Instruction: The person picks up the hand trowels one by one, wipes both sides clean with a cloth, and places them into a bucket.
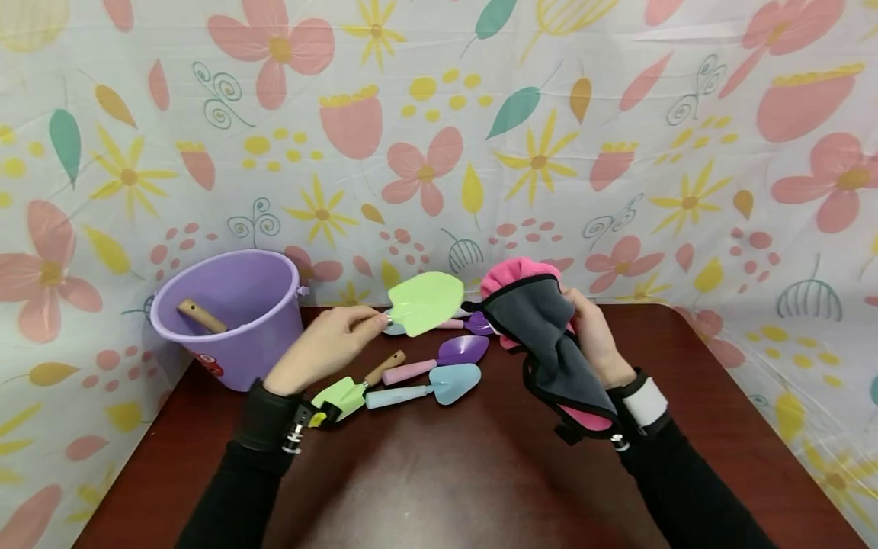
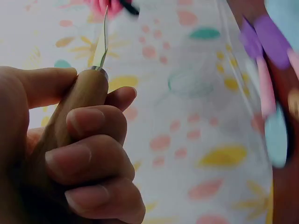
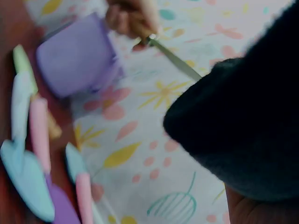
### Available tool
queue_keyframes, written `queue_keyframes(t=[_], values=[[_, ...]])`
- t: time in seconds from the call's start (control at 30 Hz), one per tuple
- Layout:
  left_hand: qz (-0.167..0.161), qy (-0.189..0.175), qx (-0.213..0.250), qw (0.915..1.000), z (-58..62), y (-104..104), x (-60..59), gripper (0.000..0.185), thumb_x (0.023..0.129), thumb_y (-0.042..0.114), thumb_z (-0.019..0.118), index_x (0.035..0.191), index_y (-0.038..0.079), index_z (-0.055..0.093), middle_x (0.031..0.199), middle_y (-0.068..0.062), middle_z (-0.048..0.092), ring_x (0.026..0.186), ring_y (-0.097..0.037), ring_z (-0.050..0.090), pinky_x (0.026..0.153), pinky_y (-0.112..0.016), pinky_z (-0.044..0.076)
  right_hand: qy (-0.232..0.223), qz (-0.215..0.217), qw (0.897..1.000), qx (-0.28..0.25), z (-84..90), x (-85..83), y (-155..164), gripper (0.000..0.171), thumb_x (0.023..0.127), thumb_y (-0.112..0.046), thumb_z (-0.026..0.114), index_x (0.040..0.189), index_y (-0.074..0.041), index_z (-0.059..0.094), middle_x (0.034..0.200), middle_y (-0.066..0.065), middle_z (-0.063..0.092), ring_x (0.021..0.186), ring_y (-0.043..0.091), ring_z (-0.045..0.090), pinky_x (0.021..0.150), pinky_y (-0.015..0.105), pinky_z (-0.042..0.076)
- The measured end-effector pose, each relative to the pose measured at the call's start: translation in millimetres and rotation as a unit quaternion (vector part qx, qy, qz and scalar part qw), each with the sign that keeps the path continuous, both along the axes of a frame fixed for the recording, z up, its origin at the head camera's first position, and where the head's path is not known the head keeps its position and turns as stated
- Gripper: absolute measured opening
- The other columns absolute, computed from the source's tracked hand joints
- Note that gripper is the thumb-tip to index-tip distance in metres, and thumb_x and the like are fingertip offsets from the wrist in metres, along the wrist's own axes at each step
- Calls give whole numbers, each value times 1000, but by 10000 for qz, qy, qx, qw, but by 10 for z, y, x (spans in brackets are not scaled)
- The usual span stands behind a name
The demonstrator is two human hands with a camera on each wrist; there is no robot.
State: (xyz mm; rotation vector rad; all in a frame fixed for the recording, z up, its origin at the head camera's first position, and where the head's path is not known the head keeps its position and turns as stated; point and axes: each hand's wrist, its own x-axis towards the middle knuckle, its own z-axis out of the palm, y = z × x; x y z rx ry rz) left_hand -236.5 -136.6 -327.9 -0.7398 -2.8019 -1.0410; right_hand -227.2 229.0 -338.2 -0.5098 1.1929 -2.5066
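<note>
My left hand (image 1: pixel 329 347) grips the wooden handle (image 2: pixel 70 112) of a light green trowel (image 1: pixel 425 302), whose blade is raised above the table toward the cloth. My right hand (image 1: pixel 595 335) holds a grey and pink cloth (image 1: pixel 549 335) with black trim, draped over the palm beside the blade. The wrist view shows the fingers (image 2: pixel 93 154) curled round the handle. The cloth (image 3: pixel 247 126) fills most of the right wrist view, and the trowel (image 3: pixel 175 58) comes in from the upper left.
A purple bucket (image 1: pixel 233 313) with a wooden-handled tool (image 1: pixel 201 316) inside stands at the back left. On the dark red table (image 1: pixel 439 457) lie a purple scoop (image 1: pixel 446 357), a blue scoop (image 1: pixel 432 387) and a small green trowel (image 1: pixel 346 393). A flowered sheet covers the back.
</note>
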Motion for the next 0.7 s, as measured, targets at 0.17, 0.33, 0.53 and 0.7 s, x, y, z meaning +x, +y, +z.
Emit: queue_keyframes(t=[0.17,0.33,0.53,0.7], values=[[359,44,-612,9975,165,-408,-36,33,101,46,49,95,20,68,72,1,50,69,-18,49,69,-37,39,115,426,9980,443,52,56,169,41,102,-1,16,133,-10,41,107,9,54,87,22,58,74,32,49],[941,-43,-1386,9859,388,-831,-20,45,99,55,46,109,19,71,90,-1,62,87,-24,56,78,-53,35,165,367,9876,1516,48,61,346,42,101,0,23,141,-6,35,127,14,50,99,28,60,83,37,52],[991,-88,-1730,9799,568,-1246,-48,45,100,51,47,103,12,71,80,-1,62,74,-20,56,67,-41,38,440,-355,9414,3327,-108,50,579,28,103,-7,40,130,-3,45,115,15,51,88,23,60,73,31,53],[1076,-495,-1827,9760,587,-1568,-90,51,101,50,44,110,4,65,79,-1,71,78,-23,69,70,-38,41,680,-672,9023,4203,-261,82,721,30,102,-10,46,132,-5,47,111,20,53,87,26,61,70,33,54]])
